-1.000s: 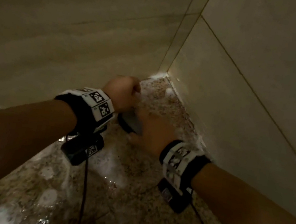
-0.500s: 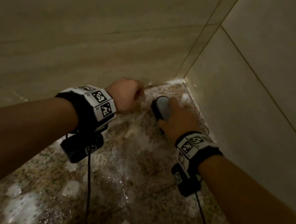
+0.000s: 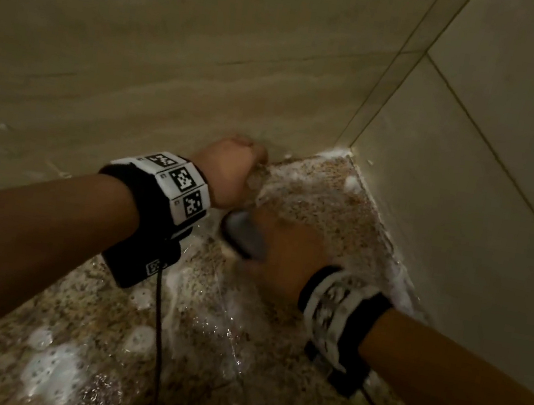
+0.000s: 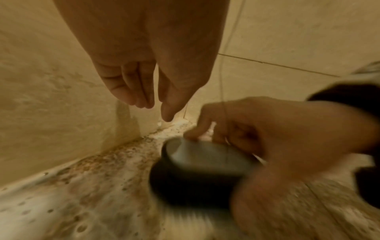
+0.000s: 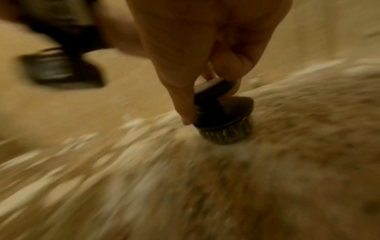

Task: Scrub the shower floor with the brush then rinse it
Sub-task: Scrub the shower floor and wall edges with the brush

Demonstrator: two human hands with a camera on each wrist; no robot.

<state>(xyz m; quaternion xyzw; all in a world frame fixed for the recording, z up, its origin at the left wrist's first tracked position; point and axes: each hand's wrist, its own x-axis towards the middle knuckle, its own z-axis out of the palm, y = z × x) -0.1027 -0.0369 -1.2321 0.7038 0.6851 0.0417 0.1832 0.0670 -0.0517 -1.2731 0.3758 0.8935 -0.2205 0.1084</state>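
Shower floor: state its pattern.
The shower floor is speckled brown-and-tan stone, granite-like, under white foam; clearest in the head view.

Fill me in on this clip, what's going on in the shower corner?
A person is scrubbing the speckled shower floor near the corner where two tiled walls meet. The right hand grips a dark round brush, bristles down on the floor; both wrist views are blurred. The left hand holds nothing, its fingers hanging loosely close to the wall. White soap foam and water cover the floor, so no rinse looks done yet.
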